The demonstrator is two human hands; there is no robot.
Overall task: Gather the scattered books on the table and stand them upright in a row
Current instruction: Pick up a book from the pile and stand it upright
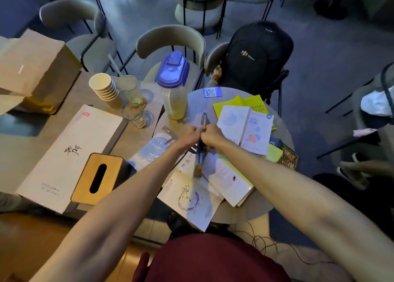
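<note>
Gripping one thin upright book [202, 136] between them, the left hand [190, 134] and right hand [211, 135] close on it above scattered books [245, 130] covering the round worktop [283, 132].

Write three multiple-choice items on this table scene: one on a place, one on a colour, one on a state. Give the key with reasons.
1. Where does the jug stand?
A. Right of the paper cups
B. On the backpack
C. On the tissue box

2. What colour is the jug's lid?
A. Red
B. Blue
C. Green

3. How do the books on the round table lie?
A. Upright in a row
B. Flat and scattered
C. Packed in the cardboard box

Key: 1 A, the cups stand to its left. 2 B, the lid is plainly blue. 3 B, the books overlap flat, like the white one.
</note>
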